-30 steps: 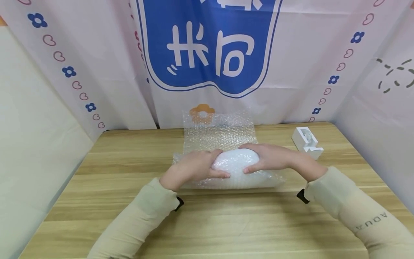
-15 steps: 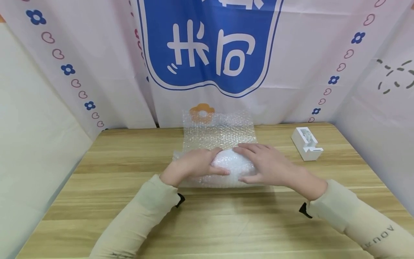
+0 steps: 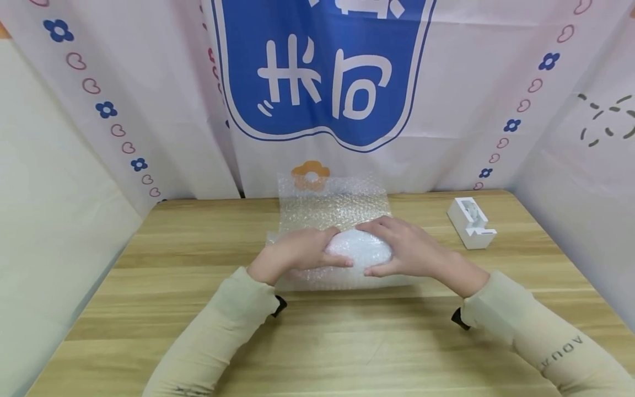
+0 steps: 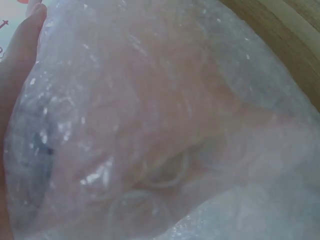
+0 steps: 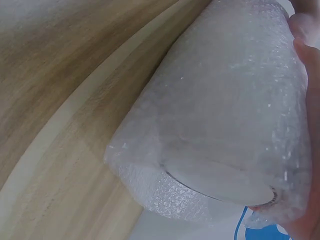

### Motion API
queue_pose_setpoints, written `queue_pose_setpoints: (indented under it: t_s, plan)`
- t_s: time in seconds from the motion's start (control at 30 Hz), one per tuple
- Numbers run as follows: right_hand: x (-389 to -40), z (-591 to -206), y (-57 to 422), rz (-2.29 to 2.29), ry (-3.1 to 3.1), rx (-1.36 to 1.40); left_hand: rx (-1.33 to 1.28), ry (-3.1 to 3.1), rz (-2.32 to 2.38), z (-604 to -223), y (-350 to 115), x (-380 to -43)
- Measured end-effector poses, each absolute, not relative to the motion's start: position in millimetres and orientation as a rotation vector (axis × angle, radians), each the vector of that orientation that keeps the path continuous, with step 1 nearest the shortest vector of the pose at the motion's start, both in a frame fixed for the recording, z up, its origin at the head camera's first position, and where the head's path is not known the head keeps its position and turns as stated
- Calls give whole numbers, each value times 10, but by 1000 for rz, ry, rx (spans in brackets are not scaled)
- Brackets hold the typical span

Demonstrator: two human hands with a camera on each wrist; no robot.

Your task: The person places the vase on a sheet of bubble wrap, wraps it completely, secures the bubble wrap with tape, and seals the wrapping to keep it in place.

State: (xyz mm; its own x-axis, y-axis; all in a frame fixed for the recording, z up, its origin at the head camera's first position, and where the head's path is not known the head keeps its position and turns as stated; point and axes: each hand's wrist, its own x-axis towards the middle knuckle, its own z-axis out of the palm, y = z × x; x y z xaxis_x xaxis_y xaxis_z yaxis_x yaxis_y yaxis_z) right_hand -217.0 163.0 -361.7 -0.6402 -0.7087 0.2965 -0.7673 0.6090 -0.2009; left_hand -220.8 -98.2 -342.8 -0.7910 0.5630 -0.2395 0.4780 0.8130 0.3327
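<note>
A white rounded object (image 3: 359,248) lies wrapped in clear bubble wrap at the middle of the table. My left hand (image 3: 308,248) grips its left part, thumb on the near side and fingers over the top. From the right, my right hand (image 3: 412,248) holds it the same way, thumb apart from the fingers. A flat tail of bubble wrap (image 3: 334,208) runs from the bundle toward the back curtain. In the right wrist view, a round end with a dark, thin rim (image 5: 220,192) shows through the bubble wrap. Loose, creased layers of bubble wrap (image 4: 150,90) fill the left wrist view.
A white tape dispenser (image 3: 470,225) stands at the back right of the wooden table (image 3: 337,353). Behind the table hangs a printed curtain (image 3: 322,110), close to the raised far end of the bubble wrap.
My right hand has slid a little left along the bundle, and the wrap's flared right end now sticks out less. The left hand stays nearly in place.
</note>
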Motion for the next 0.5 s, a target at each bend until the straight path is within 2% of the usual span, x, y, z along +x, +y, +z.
queue_pose_setpoints:
  t_s: [0.5]
  plan:
    - [-2184,-3600,1631,478,-2737,1212,793,2600,405,-3401,-995,-2235]
